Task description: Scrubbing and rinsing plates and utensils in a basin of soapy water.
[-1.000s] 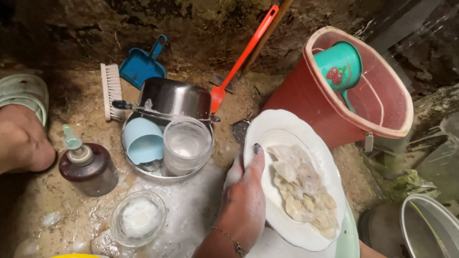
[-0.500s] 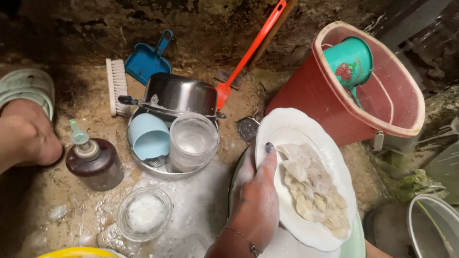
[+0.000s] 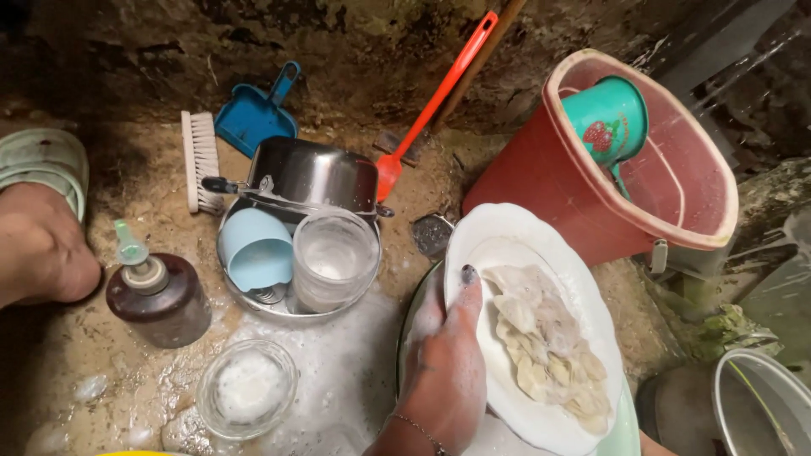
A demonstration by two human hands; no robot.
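Wet sudsy dirt ground (image 3: pixel 355 363), rock wall (image 3: pixel 355 42).

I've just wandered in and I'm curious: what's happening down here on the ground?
A person is washing dishes on wet, soapy ground. The left hand grips a white plate with a soapy cloth lying on it; the right hand is out of view. Nearby stand a steel pot, a brown pump bottle and a red bucket holding a teal mug.
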